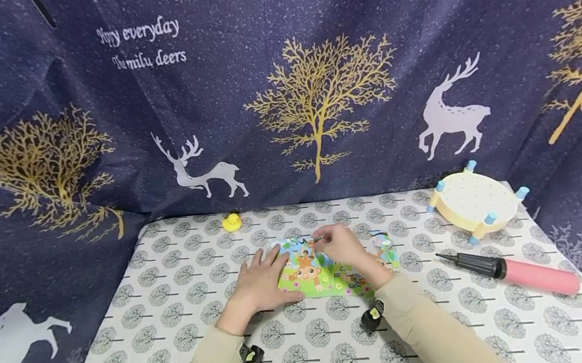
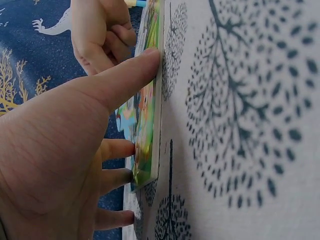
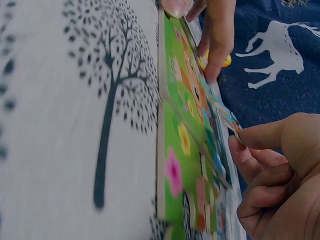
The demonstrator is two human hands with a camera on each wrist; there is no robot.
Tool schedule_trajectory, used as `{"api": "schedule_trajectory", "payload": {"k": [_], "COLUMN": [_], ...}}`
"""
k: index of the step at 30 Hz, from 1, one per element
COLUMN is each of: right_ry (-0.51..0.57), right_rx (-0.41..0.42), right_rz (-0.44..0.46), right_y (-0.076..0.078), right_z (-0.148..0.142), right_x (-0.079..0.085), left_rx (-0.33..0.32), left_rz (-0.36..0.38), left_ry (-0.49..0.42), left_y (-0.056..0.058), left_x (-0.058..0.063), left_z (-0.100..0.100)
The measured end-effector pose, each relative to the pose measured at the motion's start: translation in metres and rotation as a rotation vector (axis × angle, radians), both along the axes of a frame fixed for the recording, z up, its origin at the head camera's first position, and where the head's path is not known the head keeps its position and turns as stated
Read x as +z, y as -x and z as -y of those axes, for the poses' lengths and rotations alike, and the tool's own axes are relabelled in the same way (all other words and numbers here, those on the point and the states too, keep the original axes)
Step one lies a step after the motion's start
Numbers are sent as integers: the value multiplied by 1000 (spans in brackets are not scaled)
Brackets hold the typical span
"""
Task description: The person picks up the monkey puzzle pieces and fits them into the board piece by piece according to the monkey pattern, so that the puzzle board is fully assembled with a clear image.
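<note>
Right wrist view: fitting seems underway, right fingers point(image 3: 265, 135) pinching a piece point(image 3: 227, 116), left fingers point(image 3: 219, 55) extended against the puzzle point(image 3: 172, 170) inside the surface's point(image 1: 173, 276) far edge, alignment likely needed next.

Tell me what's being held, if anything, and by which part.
The right hand pinches a puzzle piece by one edge; the left hand touches the puzzle.

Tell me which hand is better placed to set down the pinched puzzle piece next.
Right, most likely: the right hand pinches the puzzle piece close to the puzzle's far edge. The left hand is spread at the left end, thumb on the near edge, seemingly better suited to steadying.
</note>
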State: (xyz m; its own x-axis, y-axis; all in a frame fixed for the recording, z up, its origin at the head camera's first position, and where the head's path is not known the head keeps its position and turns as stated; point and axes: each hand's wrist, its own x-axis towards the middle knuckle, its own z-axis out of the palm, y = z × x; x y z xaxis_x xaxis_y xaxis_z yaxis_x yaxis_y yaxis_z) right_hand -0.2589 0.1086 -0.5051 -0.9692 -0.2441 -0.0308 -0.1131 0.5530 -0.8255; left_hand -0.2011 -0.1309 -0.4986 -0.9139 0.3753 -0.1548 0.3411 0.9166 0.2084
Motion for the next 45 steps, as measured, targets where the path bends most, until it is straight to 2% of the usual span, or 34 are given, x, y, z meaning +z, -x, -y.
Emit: {"api": "schedule_trajectory", "payload": {"k": [7,17,27,37,45], "right_ry": [-30,-35,-97,-103,-109], "right_rx": [-1,-19,-28,-18,-6], "right_rz": [17,97,93,111,109], "right_y": [4,5,9,13,14], "right_z": [12,21,22,22,21], "right_x": [0,4,3,1,4], "left_rx": [0,10,13,-4,5], "left_rz": [-4,-24,-22,-16,-1], "left_ry": [-9,1,9,10,23], "left_y": [0,2,4,3,5], "left_x": [-1,-5,-5,1,0], "left_z": [1,2,1,1,-1]}}
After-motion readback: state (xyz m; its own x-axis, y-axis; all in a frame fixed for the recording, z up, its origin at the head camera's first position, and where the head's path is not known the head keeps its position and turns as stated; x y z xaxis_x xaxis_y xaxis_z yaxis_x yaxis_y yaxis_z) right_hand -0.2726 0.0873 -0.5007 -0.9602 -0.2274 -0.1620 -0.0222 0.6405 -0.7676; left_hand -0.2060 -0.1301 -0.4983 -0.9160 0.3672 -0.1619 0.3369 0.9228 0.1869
